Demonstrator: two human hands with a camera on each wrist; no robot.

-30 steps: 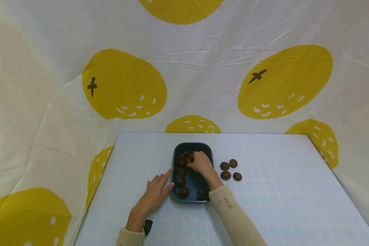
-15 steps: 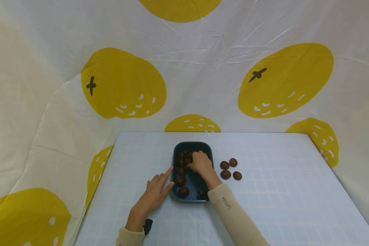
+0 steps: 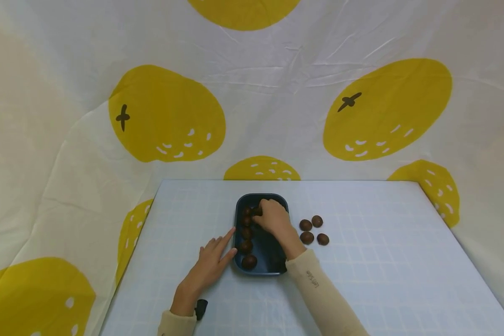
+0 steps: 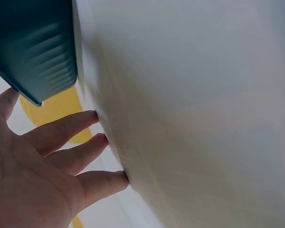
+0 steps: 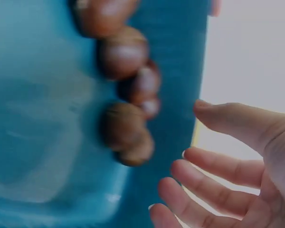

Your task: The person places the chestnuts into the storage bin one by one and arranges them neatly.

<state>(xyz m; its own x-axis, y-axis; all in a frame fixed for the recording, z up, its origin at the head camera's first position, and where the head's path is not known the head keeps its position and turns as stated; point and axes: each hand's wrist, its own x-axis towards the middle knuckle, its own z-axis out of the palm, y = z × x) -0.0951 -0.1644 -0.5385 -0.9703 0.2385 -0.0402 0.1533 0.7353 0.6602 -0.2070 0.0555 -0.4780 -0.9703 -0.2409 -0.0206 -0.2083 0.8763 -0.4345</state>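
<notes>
A dark blue rectangular tray [image 3: 269,247] holds several brown chestnuts [image 3: 249,262], lined up along its left side. Beside the far end of that row lie two more chestnuts [image 5: 123,126], close together in the right wrist view. My right hand [image 3: 275,217] is over the tray's far part, fingers spread apart and nothing between thumb and fingers in the right wrist view. With its fingers extended, my left hand [image 3: 211,261] rests at the tray's left side. In the left wrist view its fingertips [image 4: 102,137] meet the white table surface below the tray's outer wall.
Several loose chestnuts [image 3: 307,238] sit on the white table [image 3: 386,261] just right of the tray. Behind the table hangs a pale cloth [image 3: 273,116] printed with large yellow fruit. A black strap piece [image 3: 201,309] shows at the left wrist.
My right hand lifts slightly from the two chestnuts by the far end of the row, having let go. The left hand stays in place at the tray.
</notes>
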